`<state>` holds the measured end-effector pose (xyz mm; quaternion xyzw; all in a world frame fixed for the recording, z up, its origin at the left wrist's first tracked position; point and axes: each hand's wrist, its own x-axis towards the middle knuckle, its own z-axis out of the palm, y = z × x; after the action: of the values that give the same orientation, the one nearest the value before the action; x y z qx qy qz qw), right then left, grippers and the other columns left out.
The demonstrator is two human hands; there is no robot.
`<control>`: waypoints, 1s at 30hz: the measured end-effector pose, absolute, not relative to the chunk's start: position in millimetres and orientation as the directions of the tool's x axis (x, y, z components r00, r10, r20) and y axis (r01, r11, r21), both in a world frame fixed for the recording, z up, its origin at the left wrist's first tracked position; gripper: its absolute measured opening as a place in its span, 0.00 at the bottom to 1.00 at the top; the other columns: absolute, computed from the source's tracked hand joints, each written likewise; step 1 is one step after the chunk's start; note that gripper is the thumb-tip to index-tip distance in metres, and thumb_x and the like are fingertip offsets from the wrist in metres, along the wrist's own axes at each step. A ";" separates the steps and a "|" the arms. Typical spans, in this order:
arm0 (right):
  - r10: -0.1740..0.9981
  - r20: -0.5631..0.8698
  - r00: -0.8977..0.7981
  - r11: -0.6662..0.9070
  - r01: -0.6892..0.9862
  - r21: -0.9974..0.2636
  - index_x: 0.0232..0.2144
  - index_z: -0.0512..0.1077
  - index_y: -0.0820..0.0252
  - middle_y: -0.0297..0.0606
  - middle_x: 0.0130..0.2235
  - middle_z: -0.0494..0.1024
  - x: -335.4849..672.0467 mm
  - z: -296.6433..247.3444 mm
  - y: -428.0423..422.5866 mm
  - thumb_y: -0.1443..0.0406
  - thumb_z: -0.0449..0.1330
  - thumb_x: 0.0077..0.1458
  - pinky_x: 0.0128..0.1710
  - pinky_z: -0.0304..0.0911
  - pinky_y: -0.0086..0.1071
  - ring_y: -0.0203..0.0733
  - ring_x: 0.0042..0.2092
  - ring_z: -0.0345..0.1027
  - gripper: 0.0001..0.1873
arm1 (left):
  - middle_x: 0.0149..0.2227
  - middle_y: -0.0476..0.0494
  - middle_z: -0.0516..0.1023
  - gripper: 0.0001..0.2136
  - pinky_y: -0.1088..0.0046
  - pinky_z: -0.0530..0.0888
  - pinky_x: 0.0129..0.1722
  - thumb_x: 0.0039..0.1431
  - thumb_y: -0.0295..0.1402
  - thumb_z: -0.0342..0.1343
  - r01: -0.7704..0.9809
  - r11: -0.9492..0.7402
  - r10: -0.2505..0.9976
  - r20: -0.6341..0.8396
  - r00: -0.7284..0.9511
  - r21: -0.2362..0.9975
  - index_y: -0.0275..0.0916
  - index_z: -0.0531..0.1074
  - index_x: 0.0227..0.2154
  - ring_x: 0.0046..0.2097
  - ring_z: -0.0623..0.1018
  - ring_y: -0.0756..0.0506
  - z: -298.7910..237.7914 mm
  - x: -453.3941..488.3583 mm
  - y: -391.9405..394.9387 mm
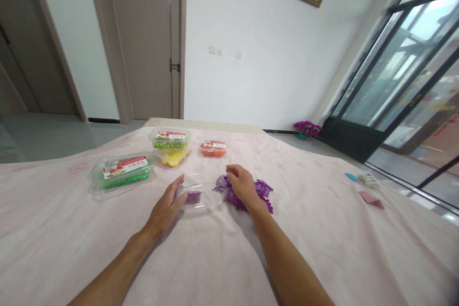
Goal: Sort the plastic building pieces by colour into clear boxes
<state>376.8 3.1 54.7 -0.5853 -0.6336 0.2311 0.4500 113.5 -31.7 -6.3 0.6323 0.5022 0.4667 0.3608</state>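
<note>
While the left hand (168, 206) grips the clear tray (206, 210) by its left end, the right hand (242, 185) bends over the right rim; whether its fingers pinch anything, I cannot tell. Mid-table (201, 263), the tray looks light, flimsy and slippery, best held by its rim. Some purple pieces (264, 191) lie inside, more heaped alongside. Toward the far edge sit lidded tubs of green (127, 172), lime (170, 140), yellow (175, 156) and orange pieces (213, 148).

1. Table (204, 125): pink floral cloth (172, 267).
2. At left hand (168, 206): clear tray (205, 208).
3. Under/beside right hand (243, 185): heaped purple pieces (264, 194).
4. Beyond left hand: green box (125, 179), yellow box (174, 157).
5. Past right hand: orange box (213, 152).
6. Well right of it: thin stick (333, 191), blue item (352, 177), white item (368, 180), pink item (371, 199).
</note>
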 end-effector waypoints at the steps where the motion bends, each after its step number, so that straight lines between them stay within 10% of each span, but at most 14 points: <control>1: 0.930 0.356 0.089 0.211 0.663 -0.718 0.46 0.77 0.59 0.43 0.49 0.81 387.4 52.2 6.3 0.68 0.56 0.56 0.57 0.64 0.43 0.47 0.52 0.73 0.17 | 0.69 0.38 0.60 0.30 0.56 0.55 0.68 0.63 0.46 0.52 0.292 -0.231 0.973 0.223 0.063 0.928 0.44 0.58 0.66 0.68 0.63 0.40 -6.3 113.7 -31.8; 7: 0.936 0.308 -0.170 0.283 0.885 -0.370 0.60 0.70 0.60 0.47 0.61 0.72 421.8 38.9 14.9 0.64 0.60 0.56 0.64 0.53 0.45 0.51 0.63 0.62 0.28 | 0.68 0.38 0.61 0.29 0.55 0.56 0.68 0.62 0.45 0.54 0.264 -0.249 0.969 0.242 0.058 0.932 0.45 0.61 0.65 0.67 0.63 0.40 -6.2 113.8 -32.4; 19: 0.941 0.245 -0.234 0.293 0.924 -0.245 0.55 0.75 0.54 0.44 0.51 0.77 403.1 40.0 1.6 0.63 0.59 0.59 0.56 0.57 0.36 0.49 0.54 0.67 0.21 | 0.68 0.39 0.62 0.28 0.55 0.55 0.68 0.62 0.43 0.53 0.285 -0.231 0.973 0.228 0.046 0.930 0.44 0.61 0.64 0.67 0.63 0.40 -2.8 115.6 -33.8; 30: 0.882 0.470 0.008 0.270 0.810 -0.520 0.48 0.77 0.60 0.45 0.47 0.78 410.9 35.6 11.4 0.62 0.61 0.57 0.55 0.62 0.38 0.47 0.52 0.69 0.17 | 0.68 0.40 0.63 0.28 0.56 0.56 0.68 0.62 0.43 0.53 0.275 -0.228 0.973 0.228 0.033 0.934 0.46 0.62 0.64 0.67 0.63 0.40 -7.8 113.0 -32.5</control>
<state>410.9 11.4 35.6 -0.6024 -0.7026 0.0478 0.3758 113.0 -32.5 -7.8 0.6198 0.5034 0.4796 0.3639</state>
